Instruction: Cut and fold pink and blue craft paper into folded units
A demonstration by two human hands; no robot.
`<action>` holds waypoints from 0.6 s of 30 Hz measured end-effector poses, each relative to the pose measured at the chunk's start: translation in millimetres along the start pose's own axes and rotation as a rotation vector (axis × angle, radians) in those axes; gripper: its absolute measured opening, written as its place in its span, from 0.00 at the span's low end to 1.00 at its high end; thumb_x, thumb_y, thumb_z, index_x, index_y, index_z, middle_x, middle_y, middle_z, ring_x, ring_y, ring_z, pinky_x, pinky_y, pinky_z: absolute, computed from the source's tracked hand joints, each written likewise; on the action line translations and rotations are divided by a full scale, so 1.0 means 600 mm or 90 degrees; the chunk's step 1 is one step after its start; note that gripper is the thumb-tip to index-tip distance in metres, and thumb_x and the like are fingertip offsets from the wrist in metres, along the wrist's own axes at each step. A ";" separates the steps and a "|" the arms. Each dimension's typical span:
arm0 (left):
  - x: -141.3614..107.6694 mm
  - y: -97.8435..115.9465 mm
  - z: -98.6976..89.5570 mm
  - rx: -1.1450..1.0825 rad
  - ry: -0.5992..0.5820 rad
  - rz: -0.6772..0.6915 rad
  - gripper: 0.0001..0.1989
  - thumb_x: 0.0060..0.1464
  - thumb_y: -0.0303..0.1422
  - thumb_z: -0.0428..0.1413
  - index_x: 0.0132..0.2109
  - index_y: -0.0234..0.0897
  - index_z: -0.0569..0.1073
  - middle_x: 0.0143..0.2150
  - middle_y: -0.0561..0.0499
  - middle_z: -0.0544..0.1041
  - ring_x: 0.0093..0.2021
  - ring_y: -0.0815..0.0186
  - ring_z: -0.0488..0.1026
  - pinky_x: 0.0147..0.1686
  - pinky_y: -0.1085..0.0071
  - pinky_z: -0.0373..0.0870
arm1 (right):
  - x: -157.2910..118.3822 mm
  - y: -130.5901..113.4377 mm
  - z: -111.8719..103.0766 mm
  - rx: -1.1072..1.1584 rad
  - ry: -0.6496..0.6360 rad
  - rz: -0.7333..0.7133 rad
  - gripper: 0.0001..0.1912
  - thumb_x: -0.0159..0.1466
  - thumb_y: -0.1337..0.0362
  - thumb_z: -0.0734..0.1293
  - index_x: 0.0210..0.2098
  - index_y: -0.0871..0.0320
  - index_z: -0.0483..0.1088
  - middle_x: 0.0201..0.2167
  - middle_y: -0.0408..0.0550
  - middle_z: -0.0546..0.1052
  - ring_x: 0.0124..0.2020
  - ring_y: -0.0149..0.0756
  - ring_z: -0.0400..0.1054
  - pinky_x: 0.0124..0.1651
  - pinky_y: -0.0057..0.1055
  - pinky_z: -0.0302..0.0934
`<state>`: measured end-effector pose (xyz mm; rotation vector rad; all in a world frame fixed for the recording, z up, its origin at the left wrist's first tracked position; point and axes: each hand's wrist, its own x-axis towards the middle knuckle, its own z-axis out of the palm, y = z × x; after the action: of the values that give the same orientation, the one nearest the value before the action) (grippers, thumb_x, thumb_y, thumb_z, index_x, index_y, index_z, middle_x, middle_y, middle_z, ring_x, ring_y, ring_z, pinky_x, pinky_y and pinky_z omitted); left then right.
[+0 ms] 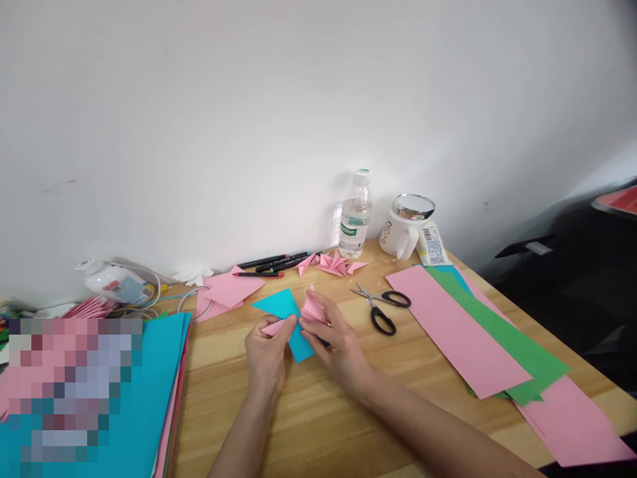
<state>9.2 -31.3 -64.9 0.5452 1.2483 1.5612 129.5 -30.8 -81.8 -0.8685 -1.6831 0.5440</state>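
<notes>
Both hands meet near the middle of the wooden table. My left hand (267, 348) pinches a small pink paper piece (273, 328) between thumb and fingers. My right hand (338, 332) is closed on a folded pink paper piece (312, 307), its thumb hidden in part by the fingers. A blue paper piece (283, 304) lies between and under the hands, one corner pointing up and left, another showing below the fingertips. To the right of my right hand are black-handled scissors (382, 309) with parted blades.
Pink paper strips (458, 332) and green paper (540, 372) lie at the right. Behind stand a water bottle (355, 216) and a white mug (397, 236). Folded pink pieces (334, 263) and pens (263, 261) lie near the wall. Blue sheets (154, 372) are stacked at the left.
</notes>
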 end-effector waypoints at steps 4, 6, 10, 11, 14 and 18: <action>0.003 0.010 -0.001 -0.008 0.030 -0.005 0.20 0.26 0.31 0.69 0.26 0.35 0.67 0.18 0.57 0.73 0.18 0.74 0.66 0.20 0.78 0.62 | 0.007 -0.001 -0.001 0.192 0.044 0.193 0.04 0.60 0.63 0.63 0.36 0.55 0.67 0.48 0.55 0.68 0.41 0.37 0.70 0.39 0.34 0.68; 0.005 0.013 -0.003 0.003 0.023 0.007 0.20 0.25 0.32 0.69 0.25 0.35 0.67 0.18 0.57 0.73 0.18 0.74 0.66 0.20 0.78 0.62 | 0.014 0.004 -0.003 0.303 0.089 0.309 0.10 0.59 0.59 0.65 0.38 0.55 0.63 0.37 0.49 0.72 0.34 0.34 0.70 0.34 0.31 0.68; 0.007 0.013 -0.007 0.040 0.006 0.041 0.18 0.27 0.33 0.69 0.23 0.34 0.67 0.18 0.58 0.70 0.17 0.76 0.63 0.19 0.79 0.59 | 0.026 0.016 -0.008 0.436 0.140 0.437 0.15 0.55 0.54 0.68 0.35 0.57 0.63 0.30 0.44 0.72 0.31 0.33 0.69 0.33 0.30 0.67; 0.007 0.013 -0.008 0.045 0.003 0.044 0.18 0.28 0.33 0.69 0.23 0.34 0.67 0.18 0.58 0.69 0.17 0.76 0.62 0.18 0.79 0.58 | 0.027 0.018 -0.009 0.464 0.147 0.459 0.15 0.55 0.53 0.67 0.33 0.57 0.64 0.30 0.44 0.72 0.31 0.33 0.69 0.33 0.30 0.66; 0.006 0.013 -0.010 0.048 -0.002 0.039 0.18 0.29 0.33 0.68 0.23 0.34 0.66 0.17 0.59 0.68 0.18 0.76 0.62 0.18 0.79 0.57 | 0.030 0.017 -0.012 0.536 0.137 0.503 0.17 0.57 0.49 0.64 0.27 0.58 0.65 0.26 0.45 0.72 0.30 0.35 0.70 0.33 0.31 0.66; 0.005 0.012 -0.011 0.069 -0.018 0.035 0.17 0.31 0.33 0.68 0.23 0.33 0.66 0.16 0.59 0.67 0.17 0.77 0.61 0.17 0.80 0.56 | 0.032 0.009 -0.016 0.514 0.091 0.520 0.17 0.51 0.51 0.70 0.30 0.58 0.68 0.25 0.42 0.73 0.28 0.33 0.69 0.32 0.30 0.65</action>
<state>-0.4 -30.9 -61.3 0.6742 1.3107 1.5327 137.6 -13.1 -71.1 -0.9106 -0.7753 1.5373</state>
